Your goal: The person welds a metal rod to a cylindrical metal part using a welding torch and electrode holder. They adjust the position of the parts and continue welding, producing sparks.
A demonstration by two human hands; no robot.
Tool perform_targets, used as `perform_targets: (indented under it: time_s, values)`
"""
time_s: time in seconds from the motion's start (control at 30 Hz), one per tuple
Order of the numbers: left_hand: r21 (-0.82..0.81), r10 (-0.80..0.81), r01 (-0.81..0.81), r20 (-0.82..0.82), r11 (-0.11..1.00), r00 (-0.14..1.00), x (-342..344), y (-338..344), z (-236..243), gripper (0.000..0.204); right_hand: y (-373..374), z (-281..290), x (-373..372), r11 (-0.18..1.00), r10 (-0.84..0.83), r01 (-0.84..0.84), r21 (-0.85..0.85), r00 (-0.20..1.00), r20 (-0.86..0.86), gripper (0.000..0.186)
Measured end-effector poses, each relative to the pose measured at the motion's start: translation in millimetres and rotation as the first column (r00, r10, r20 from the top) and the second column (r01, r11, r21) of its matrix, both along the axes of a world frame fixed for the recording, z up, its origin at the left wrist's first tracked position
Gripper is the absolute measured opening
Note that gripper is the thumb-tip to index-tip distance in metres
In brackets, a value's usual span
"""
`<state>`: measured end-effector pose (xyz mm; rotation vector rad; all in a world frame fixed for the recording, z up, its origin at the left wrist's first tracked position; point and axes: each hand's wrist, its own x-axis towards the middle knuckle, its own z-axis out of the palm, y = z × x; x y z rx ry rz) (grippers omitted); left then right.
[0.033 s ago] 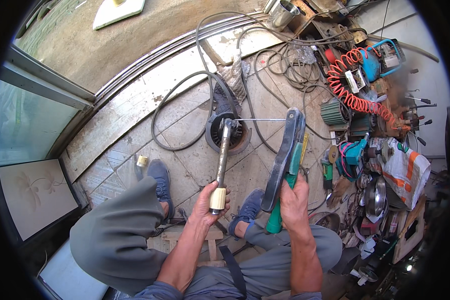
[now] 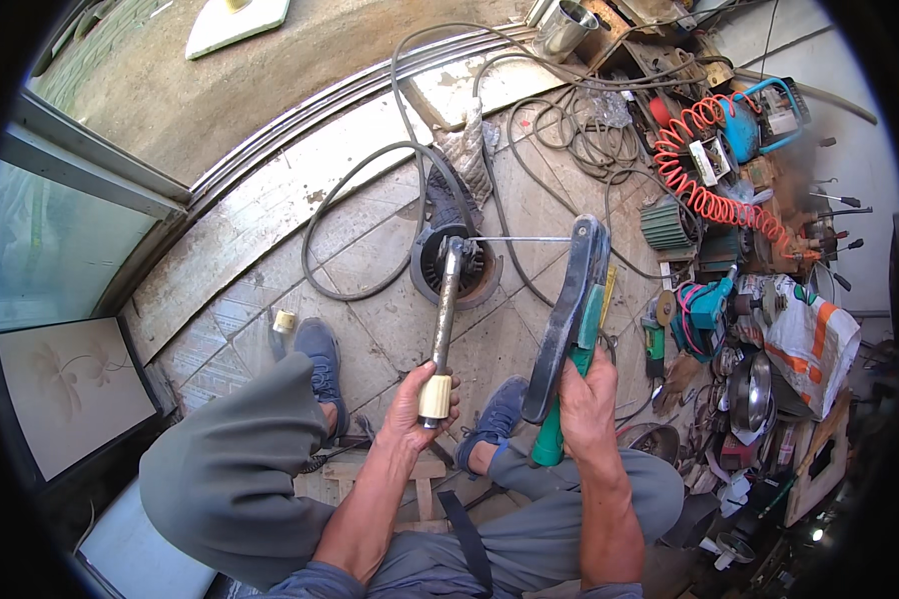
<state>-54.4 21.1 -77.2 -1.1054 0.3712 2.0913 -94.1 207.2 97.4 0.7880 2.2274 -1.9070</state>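
Observation:
My left hand (image 2: 415,411) is closed round the cream ribbed sleeve (image 2: 435,397) at the lower end of a worn metal rod (image 2: 448,309). A thin straight metal bar (image 2: 519,239) runs from the rod's top joint across to the top of a long black arm (image 2: 569,314). Alongside that arm lies a green handle (image 2: 551,439), and my right hand (image 2: 587,404) is wrapped round this green-handled tool. Behind the rod's top, a round dark housing (image 2: 484,285) with an open, toothed-looking middle rests on the floor; whether the rod touches it I cannot tell.
Black cable (image 2: 355,298) loops over the tiled floor. At right are an orange coiled hose (image 2: 677,165), a finned green motor (image 2: 666,225), a teal power tool (image 2: 707,307) and a white-and-orange sack (image 2: 814,339). A glass door (image 2: 65,220) stands left, above a framed panel (image 2: 75,384).

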Motion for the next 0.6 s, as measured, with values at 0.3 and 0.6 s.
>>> perform_targets:
  time_s: [0.3, 0.6]
  values:
    - [-0.027, -0.03, 0.028, -0.049, 0.999, 0.998, 6.8, -2.3, -10.0, 0.04, -0.2, 0.5, -0.8, 0.999, -0.006, 0.006, -0.033, 1.0, -0.002, 0.016]
    - [-0.092, -0.071, 0.062, -0.1, 0.994, 0.992, 12.6, -0.6, -16.0, 0.046, -2.3, 0.1, -1.2, 0.999, -0.051, 0.051, 0.002, 0.998, 0.035, 0.01]
